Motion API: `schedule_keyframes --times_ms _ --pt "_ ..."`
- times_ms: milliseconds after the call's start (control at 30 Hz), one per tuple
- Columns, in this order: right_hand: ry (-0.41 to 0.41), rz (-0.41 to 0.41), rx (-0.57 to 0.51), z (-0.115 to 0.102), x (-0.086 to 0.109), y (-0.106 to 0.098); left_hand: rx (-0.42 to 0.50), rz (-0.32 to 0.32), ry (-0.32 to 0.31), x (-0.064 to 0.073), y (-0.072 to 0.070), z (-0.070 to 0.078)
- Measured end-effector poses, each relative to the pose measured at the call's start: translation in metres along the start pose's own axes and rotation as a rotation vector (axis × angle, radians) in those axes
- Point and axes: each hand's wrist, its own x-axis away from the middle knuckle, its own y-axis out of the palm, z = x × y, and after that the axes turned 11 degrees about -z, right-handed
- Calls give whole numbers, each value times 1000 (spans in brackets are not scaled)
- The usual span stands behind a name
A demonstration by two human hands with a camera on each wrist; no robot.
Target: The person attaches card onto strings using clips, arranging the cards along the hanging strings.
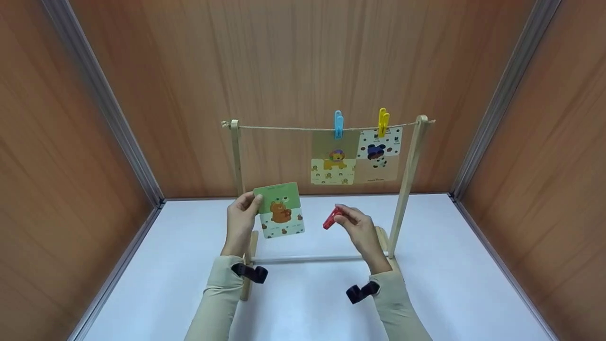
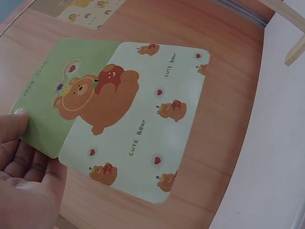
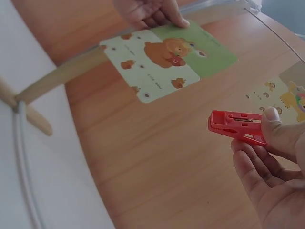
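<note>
My left hand (image 1: 241, 220) pinches a green and white bear card (image 1: 280, 210) at its upper left corner, thumb on the printed side. The card is held below the left half of the string (image 1: 284, 128), tilted a little. "Cute Bear" lettering shows on the card (image 2: 136, 119) in the left wrist view. In my right hand (image 1: 362, 232) is a red clothespin (image 1: 332, 218), pinched at its handle end between thumb and fingers. The jaws of the clothespin (image 3: 236, 126) point toward the bear card in the right wrist view.
The string runs between two wooden posts (image 1: 411, 184). A blue clothespin (image 1: 338, 124) holds a lion card (image 1: 334, 166) on it, and a yellow clothespin (image 1: 383, 122) holds a second card (image 1: 377, 163) near the right post. A pale rod (image 1: 312, 259) joins the stand's feet. Wood-grain walls (image 1: 94, 142) surround the white table (image 1: 450, 265).
</note>
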Motion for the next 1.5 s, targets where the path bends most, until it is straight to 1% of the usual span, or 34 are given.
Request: schedule_keyframes --times_ms 167,400,533,667,767,900,1033,1200,1500 --pt "-42 4 26 -11 -8 0 -1 -2 22 -3 3 11" --pt "-57 12 22 -28 -16 0 -9 -11 17 -6 6 26" --pt "-103 8 38 -40 -22 0 -18 -25 22 -8 8 31" --pt "-126 15 83 -52 -29 0 -17 -32 46 -9 10 33" --pt "-141 14 96 -61 -34 0 -16 -32 79 -10 13 35" --pt "-157 1 84 -69 -40 2 -19 -27 107 -13 17 39" --pt "-163 -5 68 -76 -45 3 -15 -26 108 -15 19 45" --pt "-175 8 59 -84 -52 3 -7 -26 101 -19 20 52" --pt "-209 17 25 -101 -62 3 9 -56 103 -24 21 65"
